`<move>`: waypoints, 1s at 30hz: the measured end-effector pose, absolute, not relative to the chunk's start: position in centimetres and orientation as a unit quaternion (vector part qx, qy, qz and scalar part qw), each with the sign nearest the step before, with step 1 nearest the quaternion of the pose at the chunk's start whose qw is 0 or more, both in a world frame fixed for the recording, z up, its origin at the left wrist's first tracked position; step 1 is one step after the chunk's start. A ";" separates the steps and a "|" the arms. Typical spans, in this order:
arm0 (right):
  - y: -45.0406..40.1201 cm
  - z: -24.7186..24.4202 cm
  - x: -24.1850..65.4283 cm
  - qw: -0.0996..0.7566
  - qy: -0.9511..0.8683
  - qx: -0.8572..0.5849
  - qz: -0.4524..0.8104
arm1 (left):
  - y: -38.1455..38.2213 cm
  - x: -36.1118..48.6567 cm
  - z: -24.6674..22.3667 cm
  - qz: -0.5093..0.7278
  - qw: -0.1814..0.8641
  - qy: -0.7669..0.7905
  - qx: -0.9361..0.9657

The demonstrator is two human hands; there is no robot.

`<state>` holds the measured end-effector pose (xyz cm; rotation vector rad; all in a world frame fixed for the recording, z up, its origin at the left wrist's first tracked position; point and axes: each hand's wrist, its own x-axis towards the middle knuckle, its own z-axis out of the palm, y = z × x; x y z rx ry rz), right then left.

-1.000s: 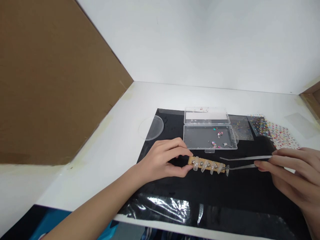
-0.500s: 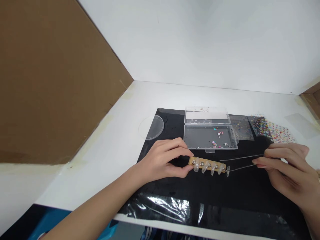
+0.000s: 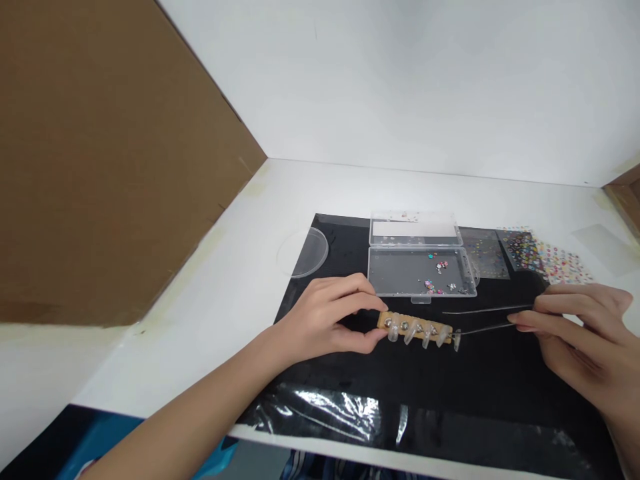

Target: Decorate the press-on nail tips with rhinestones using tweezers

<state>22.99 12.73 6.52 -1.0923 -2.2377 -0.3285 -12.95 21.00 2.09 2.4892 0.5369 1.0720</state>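
Observation:
My left hand pinches the left end of a small wooden bar between thumb and fingers. Several clear nail tips sit slanted in a row along the bar, with small silver balls beside them. One more clear tip is at the bar's right end. My right hand holds two thin metal prongs, spread apart, that look like tweezers. The lower prong reaches to the bar's right end; the upper one points left above it. Whether the lower prong touches the tip is too small to tell.
Behind the bar, an open clear case holds small colourful charms. Sheets of coloured dots lie to its right. A round clear disc overlaps the left edge of the black mat. A brown panel stands at left.
My right hand and the metal prongs have shifted slightly right and up. My left hand still grips the bar in nearly the same place.

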 end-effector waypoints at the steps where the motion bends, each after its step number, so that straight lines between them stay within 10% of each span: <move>1: 12.7 6.5 22.9 0.309 -0.848 -0.412 -0.127 | 21.0 -13.0 2.1 0.381 0.188 0.191 0.885; 30: 12.5 6.1 24.0 0.287 -0.856 -0.410 -0.131 | 21.0 -13.0 1.9 0.383 0.190 0.193 0.883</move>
